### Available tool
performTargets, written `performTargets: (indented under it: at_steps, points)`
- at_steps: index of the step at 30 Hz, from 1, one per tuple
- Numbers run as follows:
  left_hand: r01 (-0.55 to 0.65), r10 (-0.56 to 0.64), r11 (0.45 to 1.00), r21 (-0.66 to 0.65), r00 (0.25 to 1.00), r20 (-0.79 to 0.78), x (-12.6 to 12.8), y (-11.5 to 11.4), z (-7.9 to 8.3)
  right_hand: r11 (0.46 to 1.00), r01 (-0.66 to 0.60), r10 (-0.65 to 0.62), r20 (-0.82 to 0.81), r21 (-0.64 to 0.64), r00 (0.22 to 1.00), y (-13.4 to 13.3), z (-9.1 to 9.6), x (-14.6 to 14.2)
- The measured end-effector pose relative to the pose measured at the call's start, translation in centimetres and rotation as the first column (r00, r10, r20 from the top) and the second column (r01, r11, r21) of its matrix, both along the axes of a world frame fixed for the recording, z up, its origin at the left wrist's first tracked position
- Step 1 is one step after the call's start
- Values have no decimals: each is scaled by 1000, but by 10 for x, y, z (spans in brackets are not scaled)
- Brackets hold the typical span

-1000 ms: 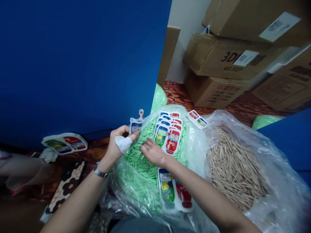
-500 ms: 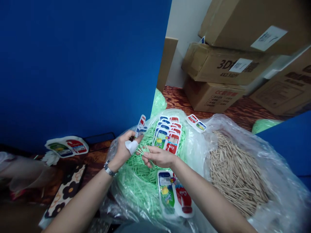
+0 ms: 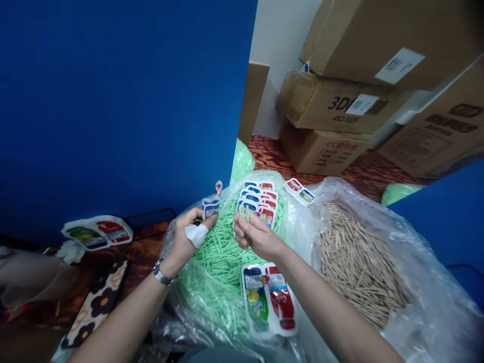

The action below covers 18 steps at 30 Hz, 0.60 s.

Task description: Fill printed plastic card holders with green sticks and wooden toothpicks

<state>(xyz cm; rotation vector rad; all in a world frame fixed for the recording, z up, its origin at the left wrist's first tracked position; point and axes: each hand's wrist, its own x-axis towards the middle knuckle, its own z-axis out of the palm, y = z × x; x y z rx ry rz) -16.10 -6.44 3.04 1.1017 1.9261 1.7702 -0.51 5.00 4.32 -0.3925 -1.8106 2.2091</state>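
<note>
My left hand is closed on a printed plastic pouch with blue and red panels, tilted above the left side of the pile. White tape or cloth wraps part of that hand. Between the fingers of my right hand is a small bunch of green sticks. Both hands are over a clear bag full of loose green sticks. Several pouches with blue and red halves lie overlapped on the pile behind my right hand. A larger stack of printed pouches lies nearer me, below my right wrist.
A clear bag of tan sticks stands to the right. One pouch lies between the bags at the back. Cardboard boxes are stacked behind, and a blue panel rises at left. A flowered item lies at lower left.
My right hand has moved right and slightly up, away from my left, with the green sticks upright in its fingers. The pouch in my left hand has turned. The view has shifted slightly.
</note>
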Motion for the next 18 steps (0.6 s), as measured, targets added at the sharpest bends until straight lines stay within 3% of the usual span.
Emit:
performTargets:
  at_steps: [1, 2, 4, 6, 8, 11, 18]
  points:
    - [-7, 7, 1000, 19, 1000, 6, 0, -1, 0, 986, -6, 0, 38, 168, 999, -1, 0, -1]
    - [-20, 19, 999, 38, 1000, 10, -1, -3, 1, 934, -31, -3, 94, 355, 996, -2, -2, -3]
    - [-62, 62, 996, 66, 998, 13, -2, -5, 4, 728, -132, -43, 237, 672, 971, -6, -13, -11]
    - [-108, 108, 991, 84, 994, 9, -4, -7, 6, 502, -273, -108, 373, 820, 922, -11, -30, -21]
    - [-139, 139, 986, 96, 990, 9, -6, -8, 7, 371, -386, -146, 464, 845, 874, -17, -46, -33]
    - [-150, 149, 984, 100, 989, 15, -7, -10, 5, 303, -447, -157, 507, 842, 847, -26, -63, -50]
    - [-107, 106, 987, 116, 994, 15, -7, -12, 2, 265, -478, -184, 530, 837, 827, -40, -78, -82]
